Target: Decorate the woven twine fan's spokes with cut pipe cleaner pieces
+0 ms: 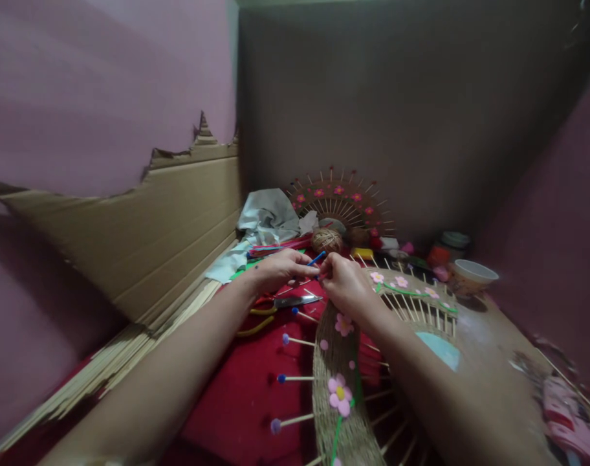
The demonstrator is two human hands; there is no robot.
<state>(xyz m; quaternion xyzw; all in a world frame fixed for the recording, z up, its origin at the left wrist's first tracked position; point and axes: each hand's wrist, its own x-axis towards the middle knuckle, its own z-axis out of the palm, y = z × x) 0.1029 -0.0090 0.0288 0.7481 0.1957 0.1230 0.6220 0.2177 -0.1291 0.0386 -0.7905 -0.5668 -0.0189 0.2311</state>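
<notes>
My left hand (285,266) has its fingers pinched on a thin blue strip (316,258), perhaps a pipe cleaner, which sticks up at a slant. Close against it is my right hand (346,281), its fingers closed; what they grip is hidden. Below both hands lies a fan-shaped piece (331,388) wrapped in twine, with pink flowers, green stems and thin sticks. Several sticks end in blue or purple balls (281,378). Scissors (295,301) with yellow handles lie partly open beneath my left hand.
Red cloth (241,388) covers the work surface. Behind my hands are a twine ball (327,239) and a finished-looking fan (338,194). Another twine fan (411,288) and a bowl (472,275) stand right. Cardboard (188,213) leans on the left wall above stacked sticks (115,362).
</notes>
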